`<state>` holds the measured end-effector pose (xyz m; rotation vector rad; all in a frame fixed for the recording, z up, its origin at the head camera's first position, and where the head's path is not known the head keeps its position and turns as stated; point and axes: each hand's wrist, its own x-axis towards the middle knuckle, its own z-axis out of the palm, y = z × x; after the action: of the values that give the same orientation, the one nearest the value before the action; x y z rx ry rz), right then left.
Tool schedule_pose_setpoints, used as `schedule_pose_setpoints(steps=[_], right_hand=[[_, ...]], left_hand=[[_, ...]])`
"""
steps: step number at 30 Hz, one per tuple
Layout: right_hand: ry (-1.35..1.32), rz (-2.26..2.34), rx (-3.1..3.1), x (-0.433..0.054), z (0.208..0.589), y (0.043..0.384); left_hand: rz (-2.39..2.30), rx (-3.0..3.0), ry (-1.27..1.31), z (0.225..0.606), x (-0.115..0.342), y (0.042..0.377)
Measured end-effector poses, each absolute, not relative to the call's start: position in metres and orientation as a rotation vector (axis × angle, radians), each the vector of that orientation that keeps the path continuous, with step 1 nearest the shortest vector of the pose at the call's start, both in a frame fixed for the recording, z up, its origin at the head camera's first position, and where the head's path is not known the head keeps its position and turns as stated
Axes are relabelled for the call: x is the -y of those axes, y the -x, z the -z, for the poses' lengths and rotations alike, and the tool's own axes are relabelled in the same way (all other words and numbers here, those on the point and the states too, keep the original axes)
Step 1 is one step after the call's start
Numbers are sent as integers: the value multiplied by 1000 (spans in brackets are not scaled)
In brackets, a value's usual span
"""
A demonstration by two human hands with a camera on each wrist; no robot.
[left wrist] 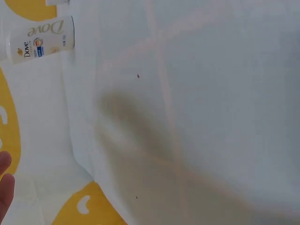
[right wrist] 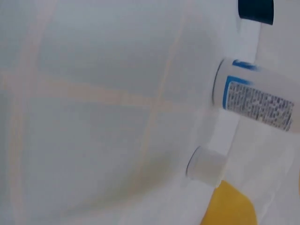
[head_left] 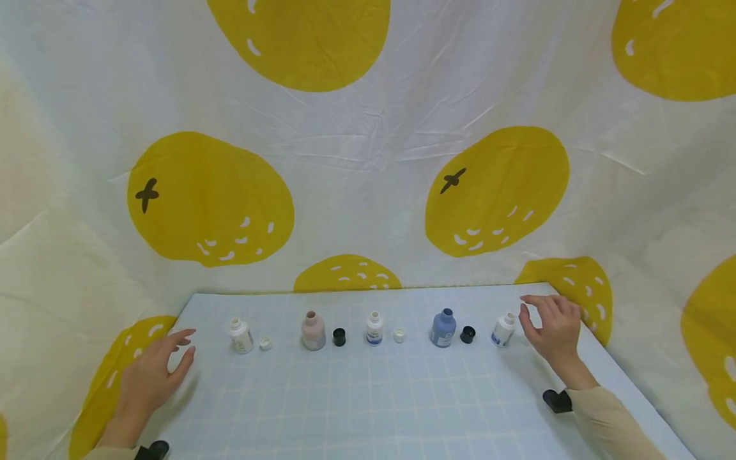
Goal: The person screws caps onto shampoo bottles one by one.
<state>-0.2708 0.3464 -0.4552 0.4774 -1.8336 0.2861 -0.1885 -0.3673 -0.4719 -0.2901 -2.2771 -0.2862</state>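
Note:
My left hand (head_left: 152,372) hovers over the table's left side, fingers loosely bent and holding nothing. Nearest to it stands an uncapped white Dove bottle (head_left: 241,337), whose label (left wrist: 42,40) shows in the left wrist view. Over on the right, my right hand (head_left: 553,330) hangs in the air with thumb and fingers apart. Beside its fingertips is an uncapped white bottle with a blue label (head_left: 503,329). The right wrist view shows that bottle (right wrist: 255,96) with a white cap (right wrist: 206,166) next to it; in the head view the hand hides this cap.
Between the hands stand a pink bottle (head_left: 313,331), a small white bottle (head_left: 375,328) and a blue bottle (head_left: 443,328), all uncapped. Black caps (head_left: 339,337) (head_left: 468,334) and white caps (head_left: 265,343) (head_left: 399,335) lie beside them. A fruit-print curtain (head_left: 356,211) hangs behind the table.

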Motion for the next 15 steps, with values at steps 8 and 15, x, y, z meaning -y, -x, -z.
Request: schedule_pose_setpoints(steps=[8, 15], right_hand=[[-537, -333, 1795, -314, 448, 272], [-619, -348, 1760, -283, 443, 269]], left_hand=[[287, 2214, 254, 463, 354, 186], [325, 2232, 235, 461, 342, 183]])
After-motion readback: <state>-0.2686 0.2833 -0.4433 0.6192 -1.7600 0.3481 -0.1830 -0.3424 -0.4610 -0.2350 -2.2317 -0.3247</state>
